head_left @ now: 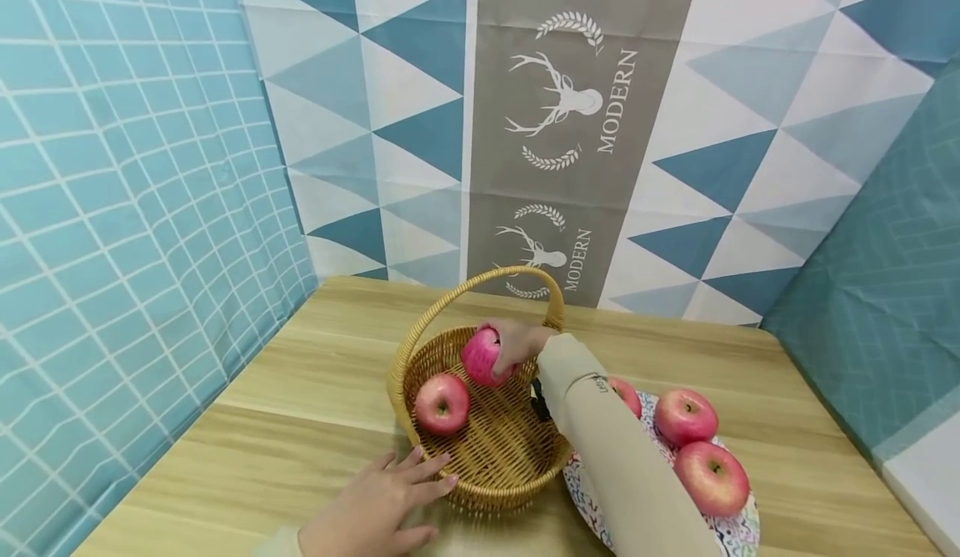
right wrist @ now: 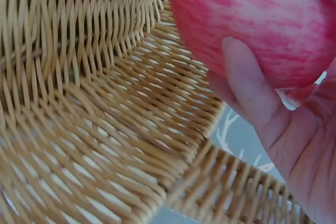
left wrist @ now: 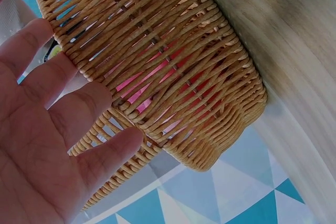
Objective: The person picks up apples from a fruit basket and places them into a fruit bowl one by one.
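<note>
A wicker basket with a tall arched handle stands on the wooden table. My right hand grips a pink-red apple inside the basket, toward its back; in the right wrist view the thumb and fingers wrap the same apple. A second apple sits in the basket's left side. With fingers spread and fairly straight, my left hand touches the near left rim. Its fingertips lie along the wicker edge in the left wrist view, where red shows through the weave.
Right of the basket, a patterned plate carries several apples, among them a large one near its edge. My right forearm crosses over the plate and hides part of it. Patterned cloth walls enclose the wooden table.
</note>
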A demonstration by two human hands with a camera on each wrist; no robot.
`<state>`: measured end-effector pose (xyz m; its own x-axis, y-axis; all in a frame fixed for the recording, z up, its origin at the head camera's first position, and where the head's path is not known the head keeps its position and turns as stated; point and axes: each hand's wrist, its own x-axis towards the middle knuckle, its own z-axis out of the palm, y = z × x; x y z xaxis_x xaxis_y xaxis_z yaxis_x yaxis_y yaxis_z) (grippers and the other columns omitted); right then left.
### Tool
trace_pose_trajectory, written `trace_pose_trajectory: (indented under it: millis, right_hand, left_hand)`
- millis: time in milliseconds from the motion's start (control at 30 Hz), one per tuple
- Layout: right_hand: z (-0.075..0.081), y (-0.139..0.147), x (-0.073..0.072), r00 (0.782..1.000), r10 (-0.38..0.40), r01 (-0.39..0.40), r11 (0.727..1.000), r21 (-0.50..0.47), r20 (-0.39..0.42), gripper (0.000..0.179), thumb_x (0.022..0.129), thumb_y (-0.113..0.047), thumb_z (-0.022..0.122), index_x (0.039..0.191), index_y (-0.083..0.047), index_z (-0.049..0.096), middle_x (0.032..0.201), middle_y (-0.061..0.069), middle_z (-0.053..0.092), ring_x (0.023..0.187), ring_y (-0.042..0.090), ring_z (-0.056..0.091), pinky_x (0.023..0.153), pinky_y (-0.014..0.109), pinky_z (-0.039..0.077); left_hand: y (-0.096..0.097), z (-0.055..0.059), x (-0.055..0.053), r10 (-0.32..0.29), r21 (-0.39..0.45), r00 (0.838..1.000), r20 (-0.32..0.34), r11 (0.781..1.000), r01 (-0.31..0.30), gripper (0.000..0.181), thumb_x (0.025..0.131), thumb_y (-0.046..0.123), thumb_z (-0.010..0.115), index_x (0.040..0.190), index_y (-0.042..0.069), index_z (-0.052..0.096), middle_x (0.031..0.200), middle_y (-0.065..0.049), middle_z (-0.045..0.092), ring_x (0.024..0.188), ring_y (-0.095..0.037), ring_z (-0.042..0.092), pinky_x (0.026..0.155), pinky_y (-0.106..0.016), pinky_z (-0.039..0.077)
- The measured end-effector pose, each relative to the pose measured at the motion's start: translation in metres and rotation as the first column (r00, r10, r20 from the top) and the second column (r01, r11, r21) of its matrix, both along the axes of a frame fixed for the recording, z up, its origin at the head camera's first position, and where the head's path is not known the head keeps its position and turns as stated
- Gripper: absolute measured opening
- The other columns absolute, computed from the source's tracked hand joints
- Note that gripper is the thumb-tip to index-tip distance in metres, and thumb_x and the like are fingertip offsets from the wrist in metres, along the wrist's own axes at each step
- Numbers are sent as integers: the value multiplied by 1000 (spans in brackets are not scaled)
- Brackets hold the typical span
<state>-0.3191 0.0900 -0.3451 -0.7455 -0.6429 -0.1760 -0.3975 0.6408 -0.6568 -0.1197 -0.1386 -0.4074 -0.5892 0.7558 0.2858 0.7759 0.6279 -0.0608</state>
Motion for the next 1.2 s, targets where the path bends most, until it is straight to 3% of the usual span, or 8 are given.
trace_pose_trajectory:
  millis: [67, 200, 367, 467, 600, 867, 1100, 1200]
  right_hand:
    - [3, 1, 2, 994, 55, -52, 998, 29, -97, 74, 60, 5, 75, 129, -1, 48, 115, 13, 53, 99, 23, 55, 72, 33, 54]
    - [7, 7, 12, 967, 109, -94, 993, 76, -230, 76, 57, 1, 79, 127, -7, 50, 117, 12, 50, 103, 24, 54, 84, 34, 49]
    - [4, 20, 28, 954, 71, -55, 996, 65, -290, 83, 54, 3, 80, 130, -10, 49, 120, 13, 42, 99, 24, 54, 84, 40, 50]
    - [0, 26, 35, 940, 87, -76, 996, 46, -331, 84, 54, 1, 82, 130, -9, 49, 117, 14, 42, 97, 23, 54, 83, 39, 50]
    - [-2, 27, 41, 916, 122, -114, 993, 42, -382, 80, 53, -2, 84, 126, -12, 50, 113, 13, 44, 94, 21, 54, 81, 37, 50]
    - [14, 20, 45, 887, 158, -120, 986, 113, -435, 80, 53, -4, 82, 127, -11, 50, 114, 14, 43, 95, 23, 54, 81, 38, 50]
    - [30, 33, 46, 826, 117, -71, 992, 104, -552, 85, 48, -8, 82, 127, -8, 50, 112, 14, 46, 94, 26, 52, 79, 41, 50]
    - [32, 35, 48, 813, 109, -79, 994, 78, -571, 83, 48, -8, 81, 125, -8, 49, 111, 13, 46, 97, 27, 50, 79, 44, 50]
  left_hand:
    - [-1, -1, 0, -2, 13, 1000, -5, 1000, 2, 47, 85, 41, 68, 126, 19, 65, 131, -5, 60, 110, -36, 61, 81, -54, 50]
    - [-2, -2, -1, -7, 31, 1000, 2, 999, 7, 47, 84, 39, 69, 126, 18, 65, 131, -6, 59, 110, -36, 61, 79, -55, 50]
    - [-5, -3, -3, -18, 20, 1000, 17, 1000, 18, 47, 85, 40, 68, 126, 19, 65, 131, -5, 59, 110, -36, 61, 79, -55, 50]
    - [-7, -3, -3, -21, 5, 998, 54, 1000, 21, 47, 86, 41, 67, 128, 20, 64, 132, -4, 59, 111, -37, 60, 81, -55, 49]
    - [-10, -5, -4, -36, -9, 998, 55, 999, 37, 47, 86, 41, 67, 129, 21, 63, 134, -4, 57, 112, -37, 59, 82, -55, 49]
    - [-13, -6, -6, -44, -23, 999, -16, 999, 44, 49, 84, 42, 68, 129, 22, 62, 133, -3, 58, 111, -34, 60, 81, -53, 50]
    - [-13, -4, -9, -56, -25, 996, -66, 998, 55, 50, 83, 41, 70, 128, 22, 63, 134, -3, 57, 112, -33, 60, 83, -50, 50]
    - [-16, -6, -9, -63, -10, 995, -74, 998, 62, 48, 83, 40, 70, 127, 21, 64, 132, -3, 59, 110, -34, 61, 84, -50, 50]
